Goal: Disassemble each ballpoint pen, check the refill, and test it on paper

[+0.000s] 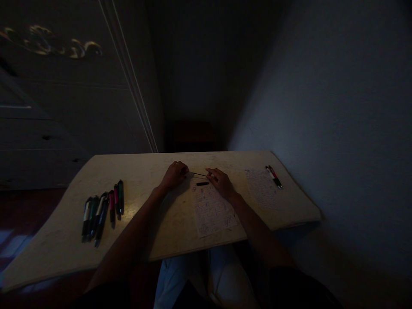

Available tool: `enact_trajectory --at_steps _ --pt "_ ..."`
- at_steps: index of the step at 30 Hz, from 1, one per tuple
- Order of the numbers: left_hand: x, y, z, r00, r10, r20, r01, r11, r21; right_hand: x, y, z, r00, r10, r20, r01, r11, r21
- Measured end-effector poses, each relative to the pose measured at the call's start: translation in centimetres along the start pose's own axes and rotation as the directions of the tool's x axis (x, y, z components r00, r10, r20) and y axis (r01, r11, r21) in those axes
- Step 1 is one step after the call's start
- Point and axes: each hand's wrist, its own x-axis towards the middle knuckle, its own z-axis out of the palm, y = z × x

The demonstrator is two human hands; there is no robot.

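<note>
Between the two hands, above the table (141,171), we see a thin dark rod (198,174), straight and slender as a stiff wire, with no marking we can make out in this dim light. The right hand (220,180) pinches one end between its fingertips; the left hand (176,174) curls at the other end, though we cannot tell whether its fingers grip it. Just below lies a short black piece (202,183) — smooth-edged, rounded and thicker than the rod — by the top of a thin paper sheet (214,212) covered in handwriting (too small for us to read). The tabletop is pale, scuffed and slightly glossy, catching a yellowish gleam near the slim, dark-gripped pens (102,212) on the left.
</note>
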Motion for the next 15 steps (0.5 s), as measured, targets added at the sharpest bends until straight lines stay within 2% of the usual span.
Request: enact_trajectory --at_steps 4,8,12,15 --pt "0.0 0.1 -0.1 1.0 0.01 -0.005 -0.011 0.999 -0.052 0.1 0.2 -0.2 1.0 0.016 -0.022 -0.016 1.0 0.005" --pt "0.1 0.1 -0.4 0.998 0.004 -0.063 -0.011 0.993 -0.116 0.2 0.7 -0.8 0.996 0.037 -0.083 -0.036 0.999 0.012" --pt "0.0 -0.2 -0.3 0.986 -0.097 -0.136 0.063 0.969 -0.238 0.4 1.4 -1.4 0.99 0.069 -0.123 -0.07 0.997 -0.01" --pt "-0.3 -0.4 -0.2 0.981 -0.155 -0.113 0.105 0.927 -0.359 0.4 1.6 -1.5 0.99 0.061 -0.128 -0.064 0.998 -0.012"
